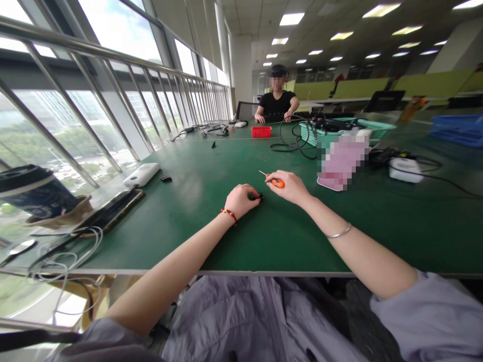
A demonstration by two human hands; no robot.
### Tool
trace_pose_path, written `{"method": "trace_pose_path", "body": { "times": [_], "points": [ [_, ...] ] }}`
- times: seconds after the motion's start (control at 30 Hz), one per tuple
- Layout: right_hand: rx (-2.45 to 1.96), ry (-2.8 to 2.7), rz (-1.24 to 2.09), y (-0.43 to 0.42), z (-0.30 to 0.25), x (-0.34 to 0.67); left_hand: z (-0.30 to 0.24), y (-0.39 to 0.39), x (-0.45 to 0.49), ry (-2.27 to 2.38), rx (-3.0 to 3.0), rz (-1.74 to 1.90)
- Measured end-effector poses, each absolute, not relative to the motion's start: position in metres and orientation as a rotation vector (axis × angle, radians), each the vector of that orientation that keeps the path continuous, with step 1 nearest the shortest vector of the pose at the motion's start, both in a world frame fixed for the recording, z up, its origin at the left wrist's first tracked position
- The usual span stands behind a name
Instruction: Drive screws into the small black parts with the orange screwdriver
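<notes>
My left hand point(241, 200) rests low over the green table point(196, 221), thumb and fingers pinched round a small black part point(260, 196). What kind of part it is cannot be made out, since the fingers cover much of it. Just to the right, my right hand point(290, 187) is closed round the orange handle of a screwdriver point(278, 183). Its thin shaft points up and to the left, beyond the black part and apart from it.
Left of my hands lie a small black piece point(166, 178), a white power bank point(142, 175), a phone point(113, 213) and a cup point(35, 193). Ahead are a red tray point(261, 131), a green basket point(309, 133) with cables and a seated person point(278, 103). A white adapter point(406, 170) lies right.
</notes>
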State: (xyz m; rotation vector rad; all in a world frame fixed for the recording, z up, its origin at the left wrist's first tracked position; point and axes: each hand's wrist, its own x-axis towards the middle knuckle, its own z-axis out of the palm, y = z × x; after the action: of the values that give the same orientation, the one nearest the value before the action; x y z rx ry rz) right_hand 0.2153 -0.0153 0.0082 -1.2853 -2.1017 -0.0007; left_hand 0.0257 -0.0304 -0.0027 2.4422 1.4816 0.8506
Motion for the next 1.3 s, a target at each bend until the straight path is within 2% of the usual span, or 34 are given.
{"method": "trace_pose_path", "body": {
  "times": [0.2,0.37,0.5,0.67,1.03,1.3],
  "points": [
    [-1.302,-2.095,0.040,-0.013,0.004,0.218,0.012,-0.027,0.000,1.845,2.395,0.681],
    [-1.282,-2.130,0.070,-0.014,0.004,0.217,0.031,-0.027,-0.071,2.387,2.180,0.528],
    [-1.260,-2.165,0.087,-0.016,0.004,0.214,0.037,-0.040,-0.120,2.605,1.969,0.441],
    [-1.236,-2.203,0.107,-0.017,0.004,0.212,0.043,-0.056,-0.138,2.612,1.832,0.367],
    [-1.224,-2.229,0.120,-0.017,0.004,0.212,0.039,-0.053,-0.158,2.512,1.650,0.674],
    [-1.227,-2.242,0.109,-0.019,0.006,0.211,0.035,-0.050,-0.154,2.518,1.690,0.607]
  ]
}}
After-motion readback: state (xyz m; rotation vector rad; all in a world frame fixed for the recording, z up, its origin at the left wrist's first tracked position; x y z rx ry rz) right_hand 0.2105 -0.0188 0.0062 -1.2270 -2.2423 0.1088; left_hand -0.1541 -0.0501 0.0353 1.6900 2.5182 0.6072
